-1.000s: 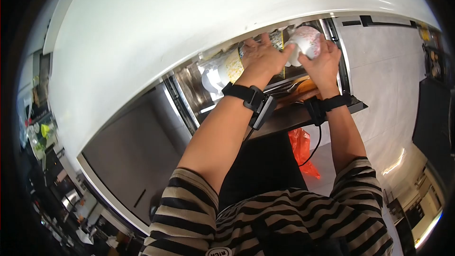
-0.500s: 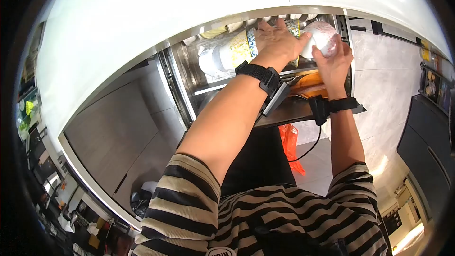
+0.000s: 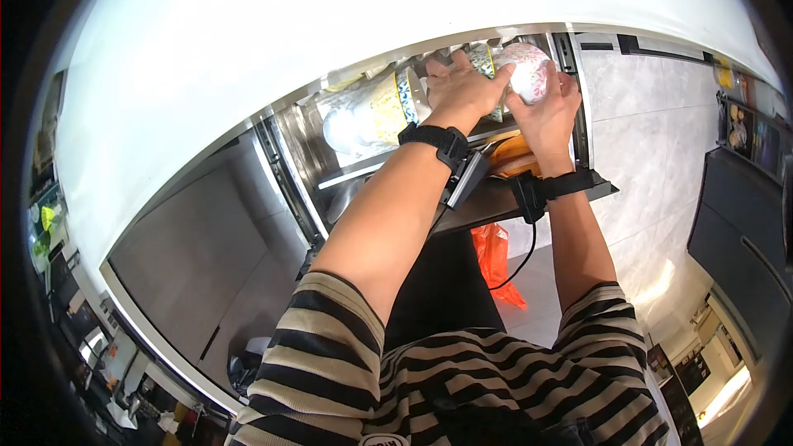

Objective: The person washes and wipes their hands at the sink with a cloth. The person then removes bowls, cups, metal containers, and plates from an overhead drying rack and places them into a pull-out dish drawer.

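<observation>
An open metal drawer [image 3: 305, 147] holds bowls lying on their sides in a row. My right hand [image 3: 545, 116] is wrapped round a white bowl with a pink pattern [image 3: 526, 66] at the drawer's right end. Just left of it, my left hand [image 3: 467, 92] lies over the row with its fingers spread, its thumb close to a blue-and-yellow patterned bowl [image 3: 482, 58]. Further left are a yellow-patterned bowl [image 3: 387, 103] and a plain white bowl [image 3: 340, 130]. Whether the left fingertips touch a bowl is hard to tell.
A white countertop [image 3: 330, 0] overhangs the back of the drawer. Orange items [image 3: 510, 155] lie in the drawer's front compartment. A red plastic bag [image 3: 494, 260] is below the drawer, near my legs. Dark cabinets [image 3: 739, 239] stand at the far right.
The whole drawer and both hands appear shifted left in view. A gap now shows between the yellow-patterned bowl and the blue-and-yellow one, and the pink-patterned bowl is turned slightly in my right hand.
</observation>
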{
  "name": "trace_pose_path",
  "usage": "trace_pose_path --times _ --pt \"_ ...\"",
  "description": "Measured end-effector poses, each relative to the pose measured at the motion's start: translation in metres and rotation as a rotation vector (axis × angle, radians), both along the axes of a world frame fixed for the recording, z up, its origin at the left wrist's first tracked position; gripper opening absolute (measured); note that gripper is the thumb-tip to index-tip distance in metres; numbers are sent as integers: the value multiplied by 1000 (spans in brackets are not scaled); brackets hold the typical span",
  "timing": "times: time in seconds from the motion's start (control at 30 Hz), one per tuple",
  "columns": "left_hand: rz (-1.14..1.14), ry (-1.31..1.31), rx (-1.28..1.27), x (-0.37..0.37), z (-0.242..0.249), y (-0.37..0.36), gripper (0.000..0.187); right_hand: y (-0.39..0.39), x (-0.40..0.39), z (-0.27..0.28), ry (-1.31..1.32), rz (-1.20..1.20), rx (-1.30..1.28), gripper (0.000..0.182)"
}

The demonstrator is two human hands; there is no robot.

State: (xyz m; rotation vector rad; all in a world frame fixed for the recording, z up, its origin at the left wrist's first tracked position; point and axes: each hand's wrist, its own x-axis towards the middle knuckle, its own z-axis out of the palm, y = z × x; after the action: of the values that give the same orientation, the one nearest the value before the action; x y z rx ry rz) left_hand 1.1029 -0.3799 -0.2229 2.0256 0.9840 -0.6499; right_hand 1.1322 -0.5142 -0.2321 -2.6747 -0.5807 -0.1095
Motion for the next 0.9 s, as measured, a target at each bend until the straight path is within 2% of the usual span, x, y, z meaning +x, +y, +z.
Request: trace_pose_path --times 0.5,0.63,0.8,0.9 --pt "100 -22 -104 -11 -8 -8 99 -2 -11 8 -2 23 58 74" --pt "149 -66 -226 -18 -16 -8 96 -4 -15 15 23 71 26 76" --pt "182 -119 -217 -26 -14 -3 93 2 -16 21 68 80 36 75" --pt "226 -133 -142 -34 -21 -4 85 6 -16 26 67 90 10 75"
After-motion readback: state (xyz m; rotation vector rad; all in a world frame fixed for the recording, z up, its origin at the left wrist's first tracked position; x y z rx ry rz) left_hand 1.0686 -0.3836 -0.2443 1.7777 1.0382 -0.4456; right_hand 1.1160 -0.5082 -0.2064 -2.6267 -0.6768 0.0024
